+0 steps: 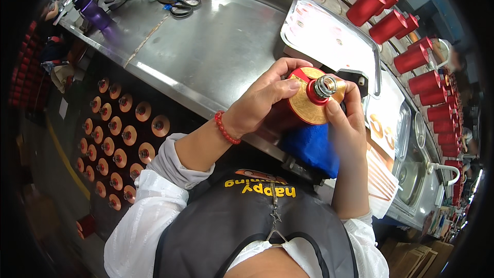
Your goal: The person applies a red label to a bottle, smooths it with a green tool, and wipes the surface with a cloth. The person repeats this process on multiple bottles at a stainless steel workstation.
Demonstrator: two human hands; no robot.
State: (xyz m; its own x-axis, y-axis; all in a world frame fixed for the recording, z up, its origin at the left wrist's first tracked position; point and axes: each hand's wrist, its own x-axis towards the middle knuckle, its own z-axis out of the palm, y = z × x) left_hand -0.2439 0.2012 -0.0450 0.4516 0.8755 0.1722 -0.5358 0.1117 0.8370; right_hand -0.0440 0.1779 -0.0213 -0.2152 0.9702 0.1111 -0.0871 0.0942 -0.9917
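The left hand [267, 88] and the right hand [348, 116] grip the red bottle [279, 119] beside the steel table [221, 36], its gold label [304, 105] already lying mostly around the neck [325, 87], though one end seems not pressed flat.

Purple bottle [96, 16], black-handled scissors [181, 16] on steel table [211, 46], white faucet [443, 166]

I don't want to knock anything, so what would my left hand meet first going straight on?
Your left hand would first meet the red bottle it holds; beyond that, probably the bright tray, though depth is unclear.
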